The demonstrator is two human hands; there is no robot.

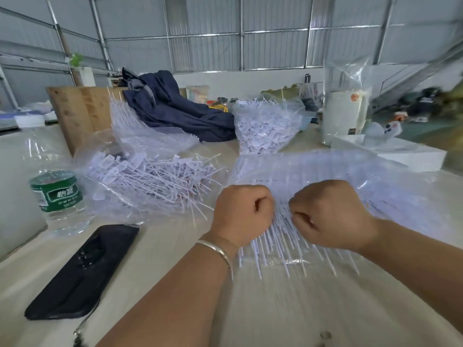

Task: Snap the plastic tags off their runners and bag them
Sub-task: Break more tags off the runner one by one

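A water bottle (58,196) and dark phone (82,271) lie on the tabletop (300,309) beside a clear bag of loose tags (150,179). Further right, the left hand (241,215) and right hand (333,216) – fingers curled tight – grip one sheet of tags on runners (283,236).

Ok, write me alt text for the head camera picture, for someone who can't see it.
Two hands, left hand and right hand, grip a bunch of thin white plastic tag strips over a pale tabletop. Clear plastic bags of loose white tags lie beyond, with a green-labelled clear water bottle and black phone at left.
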